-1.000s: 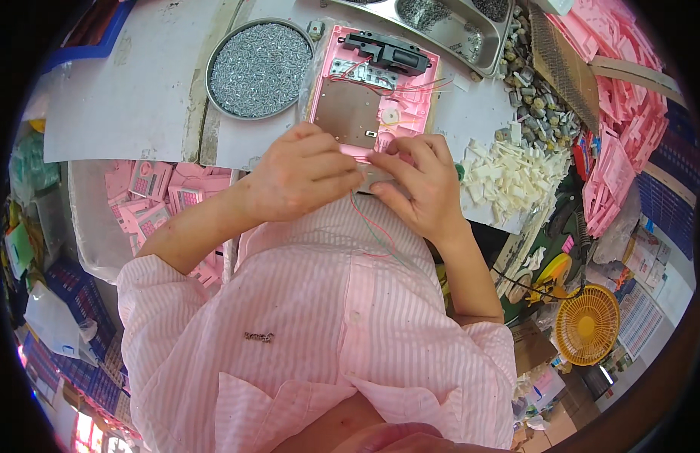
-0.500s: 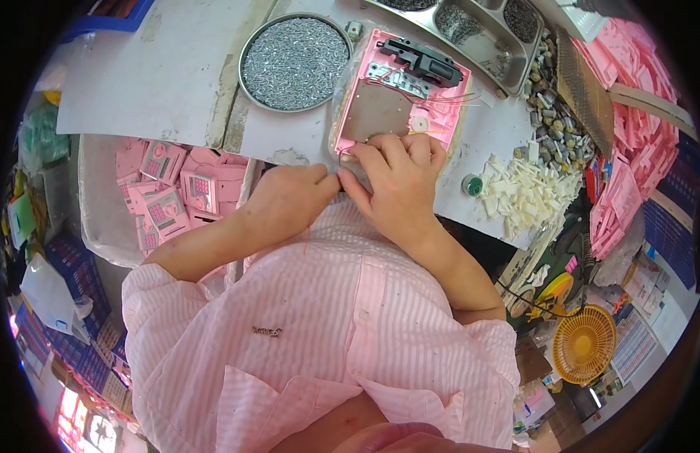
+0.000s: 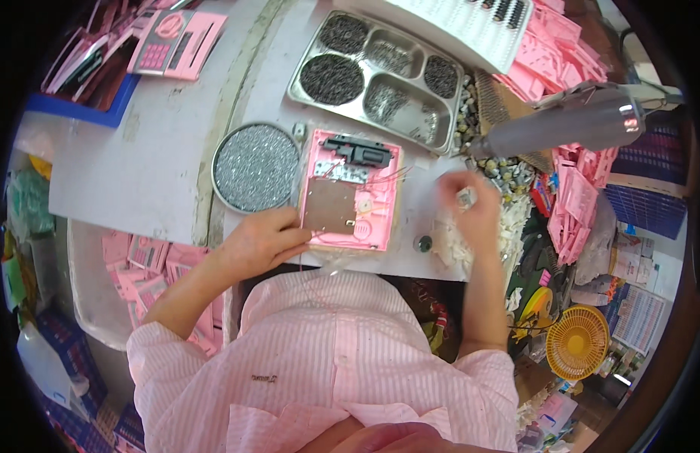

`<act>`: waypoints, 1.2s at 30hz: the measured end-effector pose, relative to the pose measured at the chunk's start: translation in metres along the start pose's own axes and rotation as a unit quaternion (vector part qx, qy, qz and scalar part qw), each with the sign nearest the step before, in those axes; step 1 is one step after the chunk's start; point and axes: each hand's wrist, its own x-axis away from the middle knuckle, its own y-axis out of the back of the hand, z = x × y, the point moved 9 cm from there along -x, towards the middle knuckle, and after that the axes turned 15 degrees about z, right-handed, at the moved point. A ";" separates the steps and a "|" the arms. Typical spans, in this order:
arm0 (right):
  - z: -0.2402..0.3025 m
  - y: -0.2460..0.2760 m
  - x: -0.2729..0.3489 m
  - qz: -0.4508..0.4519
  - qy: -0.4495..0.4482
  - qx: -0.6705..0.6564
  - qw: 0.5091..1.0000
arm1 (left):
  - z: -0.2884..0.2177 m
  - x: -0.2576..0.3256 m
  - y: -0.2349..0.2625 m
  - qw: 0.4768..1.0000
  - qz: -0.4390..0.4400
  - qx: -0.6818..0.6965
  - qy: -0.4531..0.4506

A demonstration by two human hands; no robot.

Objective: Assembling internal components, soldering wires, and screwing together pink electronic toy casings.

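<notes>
Workbench (image 3: 138, 174) in pale grey, cluttered. Left hand (image 3: 263, 240) resting on lower left corner of open pink casing (image 3: 351, 192), fingers spread flat, not gripping, steadying it near table's front edge. Inside casing: brown circuit board (image 3: 329, 208), black part (image 3: 357, 151) at top, thin wires. Right hand (image 3: 469, 211) raised to the right, well apart from casing, fingertips pinched together on small pale part (image 3: 465, 199), blurred. Just below it, heap of white plastic pieces (image 3: 508, 226). Round tin of tiny screws (image 3: 256, 167) touching casing's left side. Metal compartment tray (image 3: 376, 75) beyond, holding dark screws. Pink casings (image 3: 150, 260) piled in bin at lower left.
</notes>
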 end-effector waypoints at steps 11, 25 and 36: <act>-0.094 0.168 -0.254 -0.203 0.100 0.489 0.842 | -0.002 -0.011 0.005 0.997 0.034 0.060 0.019; -0.217 0.312 -0.250 -0.394 -0.037 0.001 0.918 | 0.004 -0.008 0.001 0.997 0.026 0.069 0.017; 0.036 -0.081 0.032 0.083 -0.027 -0.109 0.990 | 0.003 -0.009 0.000 0.995 0.031 0.088 0.035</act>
